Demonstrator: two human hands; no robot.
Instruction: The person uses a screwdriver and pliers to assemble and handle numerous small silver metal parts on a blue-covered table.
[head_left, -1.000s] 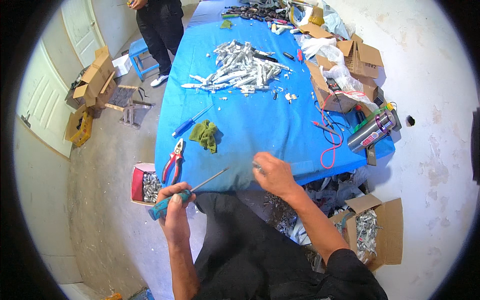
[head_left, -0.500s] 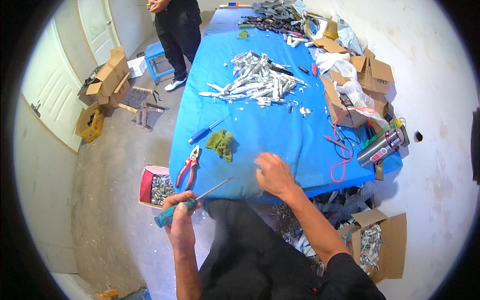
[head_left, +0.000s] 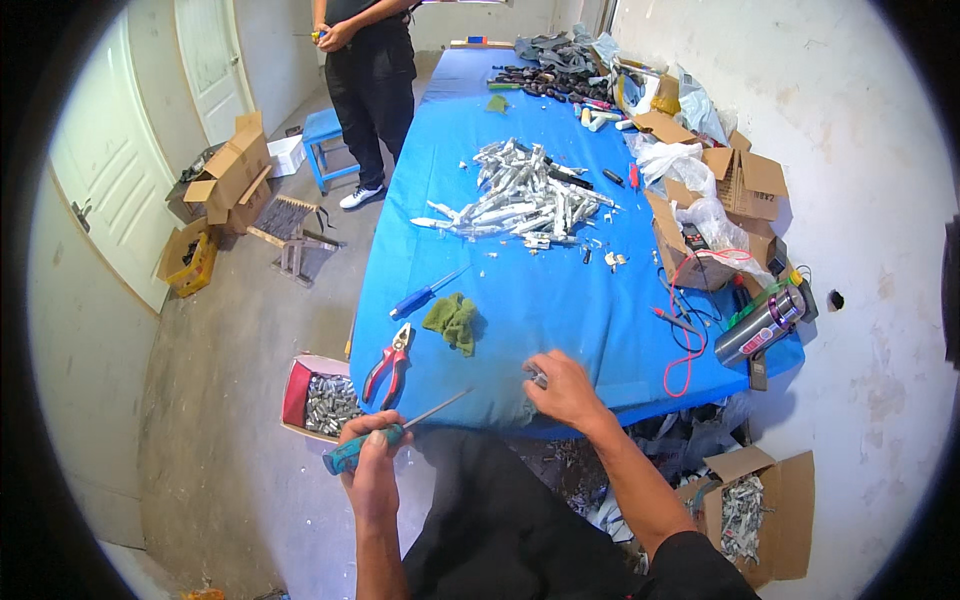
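My left hand [head_left: 372,462] is closed round the teal handle of a screwdriver [head_left: 438,406], whose thin shaft points up and right over the table's near edge. In the curled fingers of my right hand [head_left: 568,390] sits a small grey metallic piece [head_left: 540,380], mostly covered, just above the blue cloth. Left of it lie a crumpled green rag [head_left: 455,322], red-handled pliers [head_left: 388,366] and a second screwdriver [head_left: 428,292] with a blue handle. Farther back is a heap of white and silver slender parts [head_left: 530,190].
A silver thermos [head_left: 762,326] and red test leads [head_left: 690,352] lie at the right edge. Opened cartons [head_left: 690,240] line the wall. Below the table stand a box of small metal cylinders [head_left: 330,404] and a carton of scraps [head_left: 745,520]. Another person [head_left: 370,90] stands at the far left.
The whole scene sits lower in the picture as the view has tilted up. The grey piece in my right hand now shows more plainly. My left hand keeps its hold on the screwdriver.
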